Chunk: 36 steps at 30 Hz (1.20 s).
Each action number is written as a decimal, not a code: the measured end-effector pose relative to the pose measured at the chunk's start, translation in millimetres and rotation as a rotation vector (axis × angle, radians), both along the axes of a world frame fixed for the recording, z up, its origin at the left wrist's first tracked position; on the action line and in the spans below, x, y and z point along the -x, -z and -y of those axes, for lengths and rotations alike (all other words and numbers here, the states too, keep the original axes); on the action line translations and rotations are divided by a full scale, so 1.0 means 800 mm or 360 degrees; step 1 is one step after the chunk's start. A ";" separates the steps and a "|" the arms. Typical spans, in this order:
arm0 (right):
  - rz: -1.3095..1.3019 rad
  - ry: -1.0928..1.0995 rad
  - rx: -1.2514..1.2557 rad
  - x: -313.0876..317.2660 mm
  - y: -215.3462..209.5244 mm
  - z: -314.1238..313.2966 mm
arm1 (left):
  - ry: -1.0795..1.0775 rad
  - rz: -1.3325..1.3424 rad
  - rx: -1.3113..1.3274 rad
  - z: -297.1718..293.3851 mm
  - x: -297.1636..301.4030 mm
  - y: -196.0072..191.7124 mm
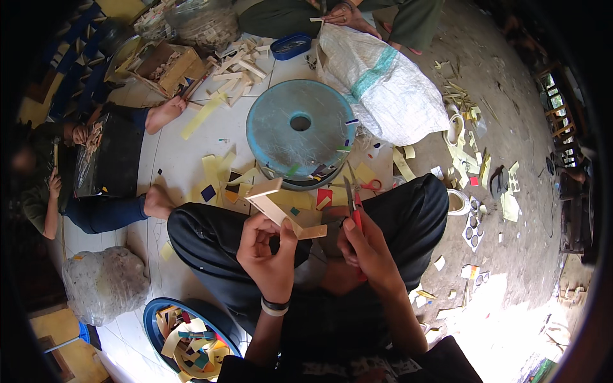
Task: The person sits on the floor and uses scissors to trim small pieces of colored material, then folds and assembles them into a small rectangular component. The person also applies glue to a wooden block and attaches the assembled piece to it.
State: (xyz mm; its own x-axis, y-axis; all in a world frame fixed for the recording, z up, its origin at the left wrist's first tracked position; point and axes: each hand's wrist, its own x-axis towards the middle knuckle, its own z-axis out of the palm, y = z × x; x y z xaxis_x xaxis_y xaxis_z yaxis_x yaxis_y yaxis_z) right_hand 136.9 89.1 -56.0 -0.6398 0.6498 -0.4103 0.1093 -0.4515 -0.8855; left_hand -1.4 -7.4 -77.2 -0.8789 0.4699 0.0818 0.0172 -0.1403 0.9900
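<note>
My left hand (268, 258) pinches a pale wooden bracket-like piece (273, 209) with turned ends, held up over my lap. Red-handled scissors (357, 217) are gripped in my right hand (372, 252), blades pointing up and away from me; how far they are apart is hard to tell. The scissors and the wooden piece are close but apart. Just beyond stands a round blue-grey disc-topped stand (274, 112) with a centre hole and small coloured scraps on its near edge. Yellow strips (217, 171) and a red scrap (324, 196) lie before it.
A blue tub (153, 313) of offcuts stands at my lower left, near a stuffed plastic bag (105, 284). A white sack (396, 96) lies beyond the disc, wood blocks (246, 64) to its left. Co-workers sit left (96, 210) and at the far side (415, 22).
</note>
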 end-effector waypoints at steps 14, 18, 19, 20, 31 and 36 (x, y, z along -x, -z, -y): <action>0.0300 -0.0336 0.0052 -0.024 0.033 -0.004 | -0.0325 -0.1235 0.0480 -0.001 0.004 -0.002; 0.0224 -0.0350 -0.0429 -0.032 0.035 -0.002 | -0.0312 -0.1198 0.0472 -0.002 0.005 -0.001; 0.0077 -0.0445 -0.0706 -0.027 0.036 0.011 | -0.0293 -0.1203 0.0461 -0.003 0.002 0.000; -0.0034 -0.0553 -0.0769 -0.025 0.036 0.015 | -0.0272 -0.1210 0.0448 -0.004 0.000 0.001; 0.0096 -0.0250 -0.0212 -0.001 0.036 0.013 | -0.0305 -0.1014 0.0375 0.002 0.014 0.006; 0.0178 -0.0153 -0.0261 0.005 0.052 0.009 | -0.0331 -0.0966 0.0349 0.005 0.018 0.004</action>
State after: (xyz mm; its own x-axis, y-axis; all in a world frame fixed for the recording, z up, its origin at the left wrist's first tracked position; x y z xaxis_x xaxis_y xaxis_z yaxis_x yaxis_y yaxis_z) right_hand 132.9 81.7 -97.8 -0.6584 0.6519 -0.3761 0.2465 -0.2854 -0.9262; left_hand -15.7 -11.2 -80.1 -0.7810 0.3582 0.5115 0.5841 0.1292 0.8013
